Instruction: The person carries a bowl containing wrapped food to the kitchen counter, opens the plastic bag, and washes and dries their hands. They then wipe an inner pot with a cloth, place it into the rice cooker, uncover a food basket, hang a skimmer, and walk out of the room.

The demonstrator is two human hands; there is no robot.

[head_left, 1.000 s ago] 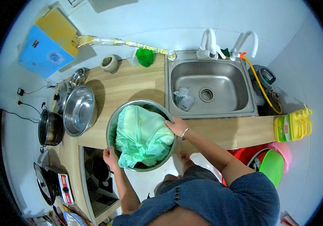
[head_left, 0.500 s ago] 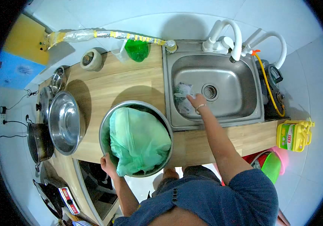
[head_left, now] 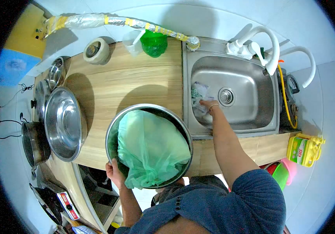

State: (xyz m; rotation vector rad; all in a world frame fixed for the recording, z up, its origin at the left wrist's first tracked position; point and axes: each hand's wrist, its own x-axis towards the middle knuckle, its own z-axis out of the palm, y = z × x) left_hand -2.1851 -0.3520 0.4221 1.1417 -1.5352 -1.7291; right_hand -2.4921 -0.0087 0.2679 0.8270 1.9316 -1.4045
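My left hand (head_left: pixel 115 174) holds the rim of a large steel basin (head_left: pixel 188 128) at its lower left, fingers closed over the edge. Inside the basin lies a bulky pale load wrapped in a thin green plastic bag (head_left: pixel 152 144); what it contains cannot be made out. My right hand (head_left: pixel 207 106), with a bracelet at the wrist, reaches into the steel sink (head_left: pixel 249 113). Its fingers are closed on a crumpled clear plastic bag (head_left: pixel 201 93) with some print, lying against the sink's left side, left of the drain (head_left: pixel 226 96).
A white faucet (head_left: pixel 269 50) arches over the sink. Left of the basin stand a wide steel bowl (head_left: pixel 64 123) and a dark pot (head_left: pixel 36 144). At the back are a stone mortar (head_left: pixel 96 50) and a green scoop (head_left: pixel 154 43). A yellow jug (head_left: pixel 306 149) stands at right.
The view has shifted and come slightly nearer the counter. My right hand has moved a little left from the drain, further onto the clear bag. My left hand still grips the basin rim.
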